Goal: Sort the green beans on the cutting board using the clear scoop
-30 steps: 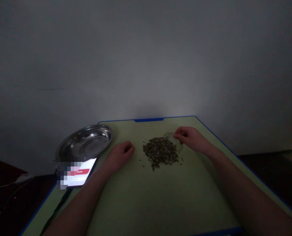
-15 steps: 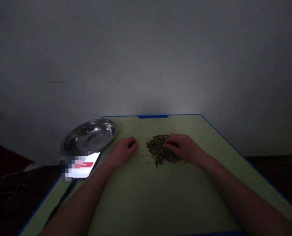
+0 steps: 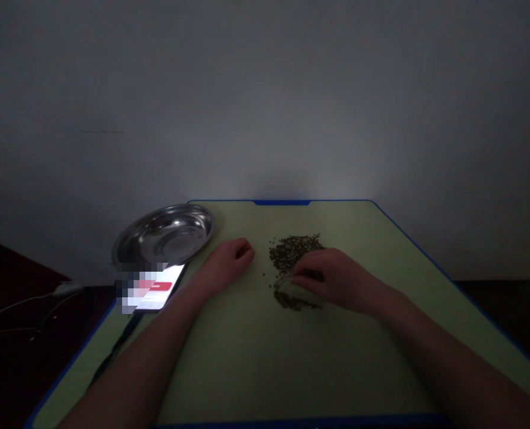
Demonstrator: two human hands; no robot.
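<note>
A heap of small greenish-brown grains lies on the pale green table, with a smaller streak of grains pulled toward me. My right hand rests palm down on the near side of the heap. Its fingers are curled on a clear round piece whose pale edge shows at the fingertips; most of the piece is hidden. My left hand lies left of the heap as a loose fist, holding nothing that I can see, a little apart from the grains.
A shallow steel plate sits at the table's far left corner. A lit phone lies just in front of it with a cable running off the left edge. A grey wall stands behind the blue-edged table. The room is dim.
My right hand has come from the heap's far right side across it toward me, dragging some grains nearer. The left hand has stayed put. The view has tipped slightly.
</note>
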